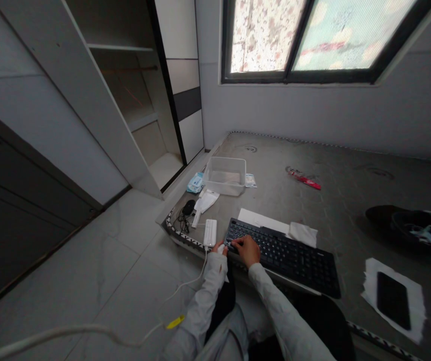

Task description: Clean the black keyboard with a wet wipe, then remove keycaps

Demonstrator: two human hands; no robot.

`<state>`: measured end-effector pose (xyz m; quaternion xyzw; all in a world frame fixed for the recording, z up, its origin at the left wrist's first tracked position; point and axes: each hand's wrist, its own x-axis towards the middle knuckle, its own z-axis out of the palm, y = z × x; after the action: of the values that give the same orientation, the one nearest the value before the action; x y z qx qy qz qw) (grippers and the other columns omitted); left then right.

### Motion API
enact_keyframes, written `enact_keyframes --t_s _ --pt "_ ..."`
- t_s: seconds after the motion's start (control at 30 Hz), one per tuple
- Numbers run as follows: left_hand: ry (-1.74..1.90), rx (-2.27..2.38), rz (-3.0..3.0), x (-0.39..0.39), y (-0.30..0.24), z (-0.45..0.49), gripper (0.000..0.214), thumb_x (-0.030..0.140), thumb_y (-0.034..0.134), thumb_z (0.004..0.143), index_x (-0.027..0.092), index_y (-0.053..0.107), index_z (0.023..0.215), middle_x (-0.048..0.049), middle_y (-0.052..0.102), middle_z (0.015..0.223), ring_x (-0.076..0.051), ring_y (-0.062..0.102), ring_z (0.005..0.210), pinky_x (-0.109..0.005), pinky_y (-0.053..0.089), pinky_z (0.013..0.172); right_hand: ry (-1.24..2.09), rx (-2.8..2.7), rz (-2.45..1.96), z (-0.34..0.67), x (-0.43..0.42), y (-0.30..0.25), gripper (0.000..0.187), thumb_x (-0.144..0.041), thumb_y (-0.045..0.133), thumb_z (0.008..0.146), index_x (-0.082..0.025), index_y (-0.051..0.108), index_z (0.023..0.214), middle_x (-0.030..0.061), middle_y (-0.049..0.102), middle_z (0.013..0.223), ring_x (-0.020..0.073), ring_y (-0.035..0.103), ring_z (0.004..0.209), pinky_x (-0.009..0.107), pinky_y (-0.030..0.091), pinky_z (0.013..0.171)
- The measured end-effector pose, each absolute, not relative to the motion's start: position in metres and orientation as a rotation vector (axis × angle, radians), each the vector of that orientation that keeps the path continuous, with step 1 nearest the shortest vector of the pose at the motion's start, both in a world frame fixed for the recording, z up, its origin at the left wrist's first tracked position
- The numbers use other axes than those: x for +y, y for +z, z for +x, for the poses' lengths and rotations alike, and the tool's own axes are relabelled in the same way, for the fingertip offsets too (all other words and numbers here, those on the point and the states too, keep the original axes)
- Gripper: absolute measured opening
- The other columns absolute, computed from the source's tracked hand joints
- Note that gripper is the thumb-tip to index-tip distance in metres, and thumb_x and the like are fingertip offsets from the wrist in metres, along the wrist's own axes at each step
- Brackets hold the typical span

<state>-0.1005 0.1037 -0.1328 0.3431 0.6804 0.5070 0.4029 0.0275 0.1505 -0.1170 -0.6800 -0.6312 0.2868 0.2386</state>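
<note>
A black keyboard (pixel 286 255) lies at the near edge of a grey mattress (pixel 336 200). My right hand (pixel 247 249) rests on the keyboard's left end with its fingers curled down over the keys. My left hand (pixel 218 247) sits just off the keyboard's left corner, pinched on a small white thing I cannot make out. A white power bank (pixel 210 232) with a white cable lies just left of my left hand.
A clear plastic box (pixel 225 175), white papers (pixel 262 219), a black mouse (pixel 189 206) and a red packet (pixel 305 179) lie on the mattress. A black phone (pixel 393 300) rests on paper at right. An open wardrobe (pixel 133 90) stands at left.
</note>
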Motion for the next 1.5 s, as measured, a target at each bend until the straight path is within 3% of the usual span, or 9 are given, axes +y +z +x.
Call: enact_keyframes --t_s 0.47,0.7,1.13,1.5 --pt "1.326 1.717 0.721 0.117 -0.150 -0.095 0.035 0.037 0.073 0.070 0.012 0.067 0.094 -0.0107 0.074 0.085 -0.022 0.067 0.078 -0.032 0.053 0.074 0.788 -1.686 -1.956 0.022 0.145 -0.108 0.019 -0.039 0.065 0.082 -0.028 0.080 0.084 0.0026 0.078 0.090 0.0223 0.071 0.085 0.030 0.046 0.072" --pt "1.330 1.754 0.580 0.126 -0.144 -0.086 0.031 0.032 0.078 0.062 0.017 0.063 0.084 -0.0050 0.070 0.078 -0.022 0.067 0.075 -0.031 0.052 0.072 0.810 -1.683 -1.990 0.021 0.149 -0.103 0.017 -0.038 0.066 0.081 -0.028 0.079 0.078 0.0021 0.079 0.086 0.0235 0.072 0.087 0.033 0.044 0.078" --pt "1.352 1.735 0.582 0.122 -0.147 -0.087 0.033 0.032 0.078 0.060 0.017 0.062 0.086 -0.0079 0.071 0.082 -0.025 0.068 0.082 -0.033 0.053 0.075 0.629 -1.683 -1.946 0.013 0.132 -0.107 0.021 -0.034 0.058 0.090 -0.026 0.077 0.088 0.0035 0.073 0.099 0.0212 0.065 0.097 0.034 0.034 0.084" --pt "1.355 1.785 0.602 0.122 -0.134 -0.080 0.019 0.023 0.071 0.066 0.021 0.056 0.078 -0.0067 0.068 0.078 -0.022 0.067 0.075 -0.033 0.054 0.072 0.541 -1.701 -1.935 0.010 0.126 -0.114 0.021 -0.032 0.057 0.093 -0.025 0.075 0.088 0.0040 0.072 0.097 0.0228 0.062 0.098 0.034 0.031 0.081"
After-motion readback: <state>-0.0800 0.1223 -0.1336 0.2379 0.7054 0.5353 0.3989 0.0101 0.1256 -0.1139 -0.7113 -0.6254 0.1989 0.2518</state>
